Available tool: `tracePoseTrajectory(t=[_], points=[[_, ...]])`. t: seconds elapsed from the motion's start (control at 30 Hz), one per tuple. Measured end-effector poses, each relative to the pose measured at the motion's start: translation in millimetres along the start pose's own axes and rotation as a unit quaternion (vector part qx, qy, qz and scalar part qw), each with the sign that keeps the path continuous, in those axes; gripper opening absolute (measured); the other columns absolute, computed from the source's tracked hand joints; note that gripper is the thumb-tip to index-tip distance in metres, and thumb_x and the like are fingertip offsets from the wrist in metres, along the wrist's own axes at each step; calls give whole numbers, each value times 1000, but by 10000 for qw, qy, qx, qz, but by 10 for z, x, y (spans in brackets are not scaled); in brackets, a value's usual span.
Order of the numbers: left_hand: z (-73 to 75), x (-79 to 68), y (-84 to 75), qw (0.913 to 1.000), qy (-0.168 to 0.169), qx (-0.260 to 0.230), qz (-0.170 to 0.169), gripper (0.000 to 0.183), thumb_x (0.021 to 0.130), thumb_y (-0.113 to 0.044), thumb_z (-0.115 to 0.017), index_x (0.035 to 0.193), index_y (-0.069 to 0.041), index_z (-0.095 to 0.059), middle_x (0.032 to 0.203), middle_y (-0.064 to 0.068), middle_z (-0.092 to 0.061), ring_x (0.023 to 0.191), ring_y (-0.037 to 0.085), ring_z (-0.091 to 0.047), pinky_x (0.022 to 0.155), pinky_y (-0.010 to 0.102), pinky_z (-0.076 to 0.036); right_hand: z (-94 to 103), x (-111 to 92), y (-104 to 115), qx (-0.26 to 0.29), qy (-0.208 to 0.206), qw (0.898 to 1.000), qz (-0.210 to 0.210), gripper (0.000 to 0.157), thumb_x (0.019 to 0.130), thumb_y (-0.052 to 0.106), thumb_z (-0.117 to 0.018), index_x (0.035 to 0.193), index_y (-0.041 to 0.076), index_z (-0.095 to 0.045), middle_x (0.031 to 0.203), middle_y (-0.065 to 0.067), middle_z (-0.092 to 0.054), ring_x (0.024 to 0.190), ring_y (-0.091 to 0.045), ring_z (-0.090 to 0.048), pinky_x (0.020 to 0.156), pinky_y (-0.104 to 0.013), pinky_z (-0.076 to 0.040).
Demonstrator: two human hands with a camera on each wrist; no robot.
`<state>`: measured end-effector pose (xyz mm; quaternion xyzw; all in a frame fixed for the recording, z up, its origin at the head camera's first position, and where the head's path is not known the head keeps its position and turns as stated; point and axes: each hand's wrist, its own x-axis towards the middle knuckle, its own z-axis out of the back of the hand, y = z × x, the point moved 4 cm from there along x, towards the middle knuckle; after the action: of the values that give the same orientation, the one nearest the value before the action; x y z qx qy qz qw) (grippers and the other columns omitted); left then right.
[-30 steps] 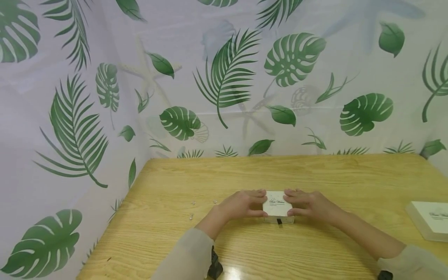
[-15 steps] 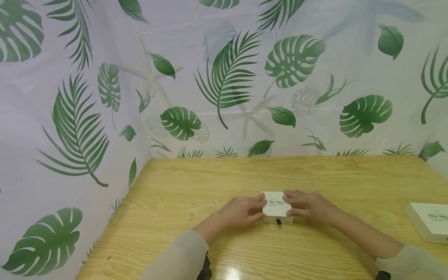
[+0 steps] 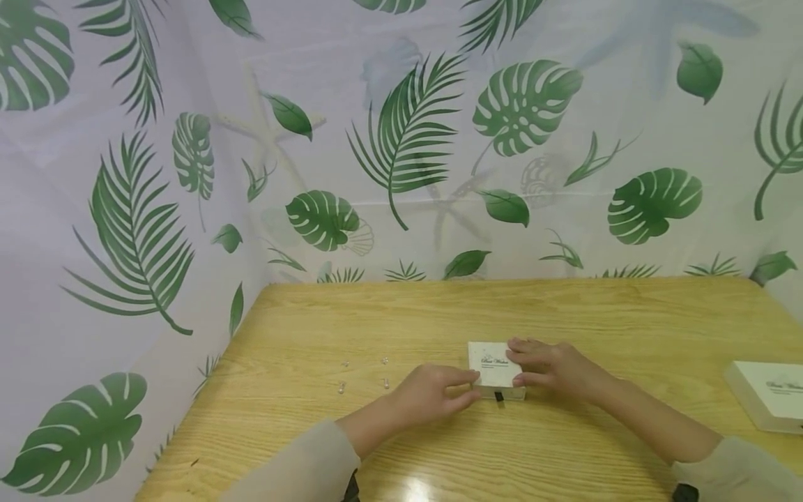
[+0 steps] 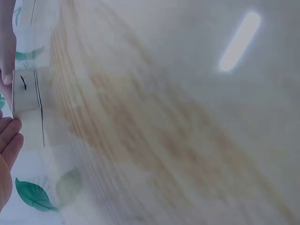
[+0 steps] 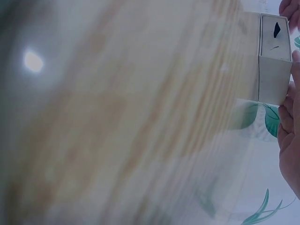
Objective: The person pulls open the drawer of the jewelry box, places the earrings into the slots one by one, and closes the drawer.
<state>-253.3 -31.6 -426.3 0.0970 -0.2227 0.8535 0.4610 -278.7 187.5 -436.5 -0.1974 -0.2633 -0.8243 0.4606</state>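
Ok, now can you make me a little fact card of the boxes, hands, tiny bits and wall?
Small white box: on the table, printing on top, black tab in front
Left hand: fingers at the box's near left corner
Right hand: holds the right side
Tiny shiny bits: four, too small to name
Bigger white box: far right, partly cut off
Wall cloth: pale, green leaves

Plain, pale beige sleeves (image 3: 304, 460); a black piece (image 3: 685, 492) at each cuff (image 3: 698, 459); left hand (image 3: 431, 394) and right hand (image 3: 557, 365) bare.

2 forearms (image 3: 652, 418) angle inward, the outstretched left grip (image 3: 433, 392) facing the right grip (image 3: 553, 364).
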Motion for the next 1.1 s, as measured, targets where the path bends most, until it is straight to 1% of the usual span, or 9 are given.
tracePoseTrajectory(t=[0.1, 0.17, 0.33, 0.57, 0.67, 0.8, 0.9, 0.97, 1.1], points=[[2, -41, 13, 9905, 64, -1157, 743, 31, 92, -27, -64, 114, -5, -68, 107, 6, -70, 96, 10, -68, 81, 12, -49, -6, 0, -5, 17, 6, 10000, 10, 45, 71, 20, -79, 107, -4, -69, 111, -24, -64, 97, -40, -63, 93, -2, -31], [-18, -77, 47, 9642, 39, -2178, 1513, 31, 90, -27, -65, 112, -6, -70, 106, 6, -71, 93, 9, -68, 77, 13, -51, -13, 1, -5, 14, -11, 10000, 53, 45, 70, 20, -79, 107, -4, -69, 111, -24, -64, 97, -39, -63, 93, -2, -32], [-90, -161, 135, 8386, -436, -4473, 3076, 27, 87, -21, -70, 106, -1, -71, 100, 12, -72, 89, 19, -70, 74, 27, -57, -30, 1, 6, 53, -106, 9998, 153, 45, 68, 18, -80, 106, -4, -70, 109, -25, -64, 96, -39, -64, 93, -4, -34], [-238, -210, 105, 6997, -86, -5962, 3936, 44, 95, -28, -56, 112, 12, -61, 104, 26, -67, 97, 34, -67, 80, 39, -56, -32, 3, 17, 68, 5, 9999, -127, 45, 70, 19, -80, 108, -4, -68, 112, -24, -63, 98, -41, -63, 94, -3, -30], [-303, -236, 44, 6207, 217, -6564, 4281, 56, 96, -36, -50, 123, 13, -52, 114, 27, -63, 109, 37, -61, 90, 42, -51, -23, 4, 16, 38, 27, 9999, -148, 45, 70, 18, -80, 108, -5, -68, 112, -24, -63, 98, -41, -63, 93, -3, -32], [-358, -246, 4, 5396, 343, -7083, 4538, 61, 97, -38, -47, 131, 14, -44, 123, 30, -56, 120, 40, -52, 100, 43, -44, -12, 5, 11, 2, 12, 9999, -124, 45, 70, 18, -80, 107, -4, -68, 112, -24, -64, 97, -40, -64, 93, -5, -35], [-389, -239, -6, 4961, 267, -7306, 4684, 59, 97, -34, -49, 131, 14, -43, 125, 30, -55, 124, 40, -49, 102, 42, -43, -13, 4, 9, 7, 21, 9999, -109, 45, 71, 20, -80, 108, -3, -69, 112, -23, -64, 97, -39, -64, 93, -5, -34], [-407, -227, -19, 4759, 212, -7398, 4751, 59, 97, -32, -51, 131, 14, -43, 125, 30, -55, 125, 40, -48, 102, 41, -43, -13, 1, 8, -2, 5, 10000, -80, 45, 71, 20, -80, 108, -2, -69, 112, -23, -64, 97, -38, -64, 93, -5, -34], [-440, -191, -72, 4513, 198, -7512, 4813, 57, 95, -27, -55, 130, 16, -42, 125, 31, -54, 126, 39, -47, 101, 39, -44, -17, -13, -9, -28, -50, 10000, -10, 46, 70, 22, -80, 109, -1, -69, 111, -22, -64, 97, -38, -64, 94, -5, -33]])
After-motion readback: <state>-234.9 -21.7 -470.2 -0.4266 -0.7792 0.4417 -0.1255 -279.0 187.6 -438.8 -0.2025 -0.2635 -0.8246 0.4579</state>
